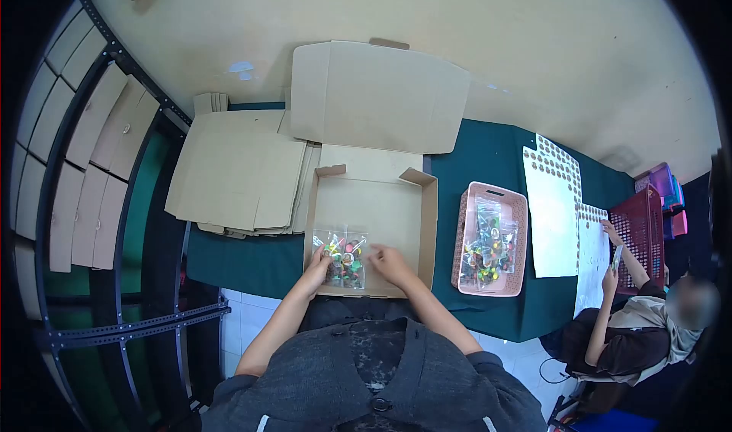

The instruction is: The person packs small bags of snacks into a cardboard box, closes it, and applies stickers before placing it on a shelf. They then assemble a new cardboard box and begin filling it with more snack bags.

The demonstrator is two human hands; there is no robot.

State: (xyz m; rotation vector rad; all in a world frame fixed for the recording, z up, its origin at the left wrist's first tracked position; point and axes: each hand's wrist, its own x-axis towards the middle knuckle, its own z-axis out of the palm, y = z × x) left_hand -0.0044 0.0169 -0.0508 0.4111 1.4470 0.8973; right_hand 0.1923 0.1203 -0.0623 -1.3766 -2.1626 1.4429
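An open cardboard box lies on the green cloth, its lid raised at the back. Over the box's front left part are clear plastic bags with small colourful pieces inside. My left hand grips the bags at their left edge, fingers pressed on the plastic. Just right of the bags is my right hand, its fingers apart and holding nothing. More filled clear bags lie in a pink basket to the right of the box.
Flat cardboard boxes are stacked at the left, beside a shelf rack. Sticker sheets lie on the right, near a red basket. A seated person at the far right handles a sheet.
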